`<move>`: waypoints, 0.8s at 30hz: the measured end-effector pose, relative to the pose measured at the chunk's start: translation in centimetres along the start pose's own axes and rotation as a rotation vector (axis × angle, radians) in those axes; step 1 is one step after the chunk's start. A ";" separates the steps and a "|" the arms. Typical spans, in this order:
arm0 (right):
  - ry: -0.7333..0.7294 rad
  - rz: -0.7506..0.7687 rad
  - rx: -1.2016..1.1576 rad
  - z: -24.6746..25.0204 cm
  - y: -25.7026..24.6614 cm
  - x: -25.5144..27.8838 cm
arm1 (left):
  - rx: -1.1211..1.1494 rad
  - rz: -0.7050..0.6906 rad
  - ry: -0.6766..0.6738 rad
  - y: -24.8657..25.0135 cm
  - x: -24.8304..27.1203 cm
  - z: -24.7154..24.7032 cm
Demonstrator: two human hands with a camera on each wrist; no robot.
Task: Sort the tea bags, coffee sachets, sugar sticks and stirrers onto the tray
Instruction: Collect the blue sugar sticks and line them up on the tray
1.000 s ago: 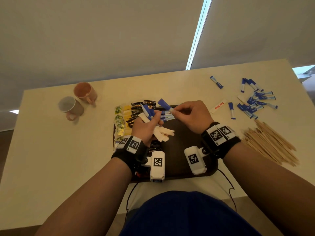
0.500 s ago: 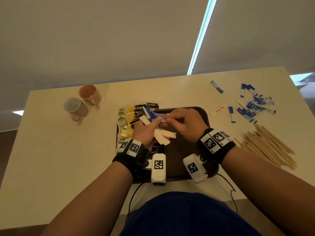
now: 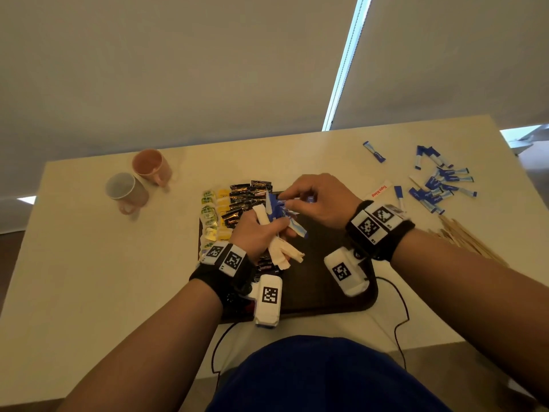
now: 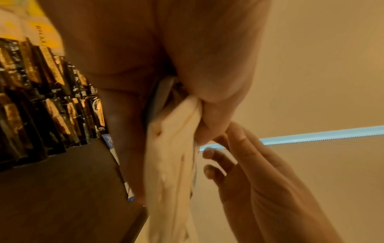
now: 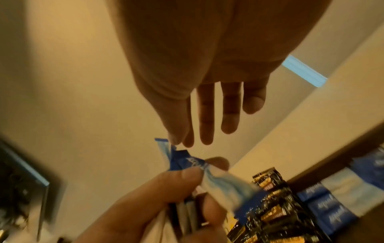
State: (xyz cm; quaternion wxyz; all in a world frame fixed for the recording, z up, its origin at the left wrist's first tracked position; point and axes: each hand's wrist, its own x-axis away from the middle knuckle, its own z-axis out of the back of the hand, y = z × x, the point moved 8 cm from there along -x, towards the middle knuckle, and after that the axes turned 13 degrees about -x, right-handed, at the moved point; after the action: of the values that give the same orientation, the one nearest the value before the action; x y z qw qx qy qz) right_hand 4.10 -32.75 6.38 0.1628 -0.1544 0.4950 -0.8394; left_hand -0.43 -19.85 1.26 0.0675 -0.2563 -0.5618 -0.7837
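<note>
My left hand (image 3: 274,228) grips a bundle of white sugar sticks (image 3: 282,252) and blue sugar sticks (image 3: 276,211) above the dark tray (image 3: 326,292). The white sticks (image 4: 170,156) hang down from its fist. My right hand (image 3: 286,198) is at the top of the bundle. There its thumb and forefinger (image 5: 180,141) pinch the tip of a blue stick (image 5: 163,146), and the other fingers are straight. Tea bags (image 3: 209,215) and black coffee sachets (image 3: 246,197) lie in rows on the tray's left side. Loose blue sticks (image 3: 439,182) and wooden stirrers (image 3: 463,236) lie on the table to the right.
Two mugs (image 3: 148,165) (image 3: 124,188) stand at the table's far left. A white sachet with red letters (image 3: 380,190) and single blue sticks (image 3: 374,151) (image 3: 399,196) lie right of the tray. A black cable (image 3: 401,307) runs along the near table edge.
My right hand brought the blue stick it held up into the bundle in my left hand. Both hands now meet a little farther back over the tray.
</note>
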 end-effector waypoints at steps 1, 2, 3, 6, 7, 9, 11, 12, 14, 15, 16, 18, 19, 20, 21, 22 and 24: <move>-0.049 0.008 0.028 -0.2 -0.4 -0.6 | -0.037 -0.007 -0.027 0.2 -0.1 -0.2; -0.096 0.011 0.039 -0.4 -0.8 -1.0 | -0.051 -0.004 -0.051 0.3 -0.1 -0.3; -0.135 0.015 0.032 -0.5 -1.1 -1.4 | -0.048 -0.001 -0.076 0.4 -0.1 -0.4; -0.217 0.047 -0.072 -0.1 -2.0 -2.0 | -0.013 -0.006 -0.175 0.9 0.2 -0.8; -0.241 0.054 -0.115 0.0 -2.2 -2.1 | -0.011 -0.012 -0.206 1.0 0.2 -0.8; -0.277 0.048 -0.154 -0.1 -2.2 -2.2 | -0.029 -0.025 -0.259 1.0 0.4 -0.9; -0.283 0.022 -0.160 -0.2 -1.9 -2.4 | -0.070 -0.040 -0.297 1.2 0.5 -0.9; -0.278 0.006 -0.163 -0.2 -1.7 -2.4 | -0.084 -0.047 -0.310 1.4 0.6 -0.9; -0.268 -0.017 -0.172 -0.1 -1.6 -2.5 | -0.076 -0.046 -0.317 1.4 0.6 -1.0; -0.261 -0.021 -0.190 0.0 -1.6 -2.5 | -0.068 -0.044 -0.315 1.3 0.6 -1.1; -0.247 -0.023 -0.220 0.1 -1.6 -2.6 | -0.064 -0.039 -0.310 1.3 0.6 -1.1; -0.201 -0.028 -0.287 0.5 -1.7 -2.6 | -0.059 -0.034 -0.297 1.2 0.5 -1.0; -0.189 -0.033 -0.309 0.5 -1.7 -2.6 | -0.057 -0.029 -0.288 1.1 0.4 -1.0; -0.190 -0.040 -0.316 0.4 -1.6 -2.6 | -0.054 -0.022 -0.280 1.0 0.4 -0.9; -0.203 -0.048 -0.309 0.2 -1.5 -2.5 | -0.051 -0.021 -0.274 1.0 0.4 -0.9; -0.218 -0.055 -0.295 0.0 -1.3 -2.5 | -0.047 -0.022 -0.270 1.1 0.4 -0.9; -0.200 -0.066 -0.295 0.0 -1.1 -2.3 | -0.042 -0.024 -0.263 1.2 0.3 -0.9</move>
State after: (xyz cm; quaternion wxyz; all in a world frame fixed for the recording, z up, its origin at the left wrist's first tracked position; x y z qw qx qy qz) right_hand 6.04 -31.28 7.18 0.1594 -0.2756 0.5889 -0.7429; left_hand -0.55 -21.02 2.19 -0.0214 -0.3513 -0.5522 -0.7557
